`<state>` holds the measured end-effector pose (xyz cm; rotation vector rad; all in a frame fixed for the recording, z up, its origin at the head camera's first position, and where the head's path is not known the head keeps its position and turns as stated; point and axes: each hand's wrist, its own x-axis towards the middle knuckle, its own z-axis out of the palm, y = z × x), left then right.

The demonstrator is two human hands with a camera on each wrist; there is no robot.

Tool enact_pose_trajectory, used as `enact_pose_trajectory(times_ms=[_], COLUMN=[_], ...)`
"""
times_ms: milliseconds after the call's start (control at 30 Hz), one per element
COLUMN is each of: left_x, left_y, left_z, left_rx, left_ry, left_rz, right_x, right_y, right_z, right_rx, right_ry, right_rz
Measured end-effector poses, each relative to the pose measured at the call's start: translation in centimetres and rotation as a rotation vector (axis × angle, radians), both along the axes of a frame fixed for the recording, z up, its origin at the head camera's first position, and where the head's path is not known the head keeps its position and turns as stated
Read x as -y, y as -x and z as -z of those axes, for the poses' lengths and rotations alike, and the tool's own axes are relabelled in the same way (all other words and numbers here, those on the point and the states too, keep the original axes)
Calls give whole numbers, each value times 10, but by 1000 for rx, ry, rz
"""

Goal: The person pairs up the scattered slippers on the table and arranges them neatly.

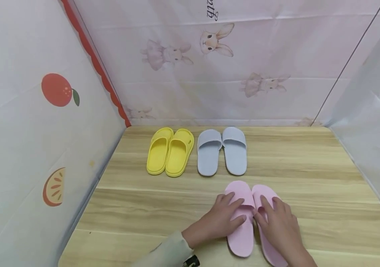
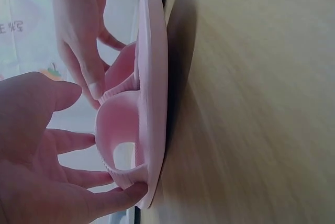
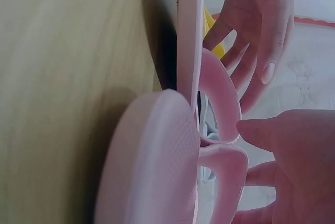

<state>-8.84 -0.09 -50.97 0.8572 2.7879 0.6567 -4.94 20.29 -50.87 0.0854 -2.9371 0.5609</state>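
A pair of pink slippers lies side by side at the front right of the wooden table, toes pointing away from me. My left hand (image 1: pixel 221 218) rests over the left pink slipper (image 1: pixel 241 241), fingers spread on its strap. In the left wrist view those fingers reach along the strap's outer side (image 2: pixel 123 103), and the thumb stands off it. Over the right pink slipper (image 1: pixel 271 253) lies my right hand (image 1: pixel 281 224), its fingers extended across the strap. The right wrist view has the right thumb (image 3: pixel 256 132) close to where the two straps meet.
Farther back on the wooden table (image 1: pixel 136 211) stand yellow slippers (image 1: pixel 177 157) and, to their right, grey-blue slippers (image 1: pixel 208 157), both pairs with toes toward the back. Printed cloth walls (image 1: pixel 183 96) enclose the table at the back and both sides.
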Motion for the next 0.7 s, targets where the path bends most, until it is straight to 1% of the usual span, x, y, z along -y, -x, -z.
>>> enact_pose_trajectory(times_ms=[100,267,367,500,567,700], left_x=[-7,-23,-35,-48,-52,-60], left_y=[2,9,14,19,21,26], left_z=[1,2,2,0,0,-1], left_rx=[9,65,89,101,100,75], left_ry=[8,26,16,10,11,19], left_rz=[-1,-13,-32,-54,-57,-54], right_x=[-5,-14,-18,-25,-28,-34], right_y=[2,7,12,18,21,28], right_z=[1,2,3,5,6,6], right_rx=[-1,-6,2,10,-4,-50], right_ry=[-12,-19,-21,-30,-27,-29], right_rz=[0,17,38,57,62,59])
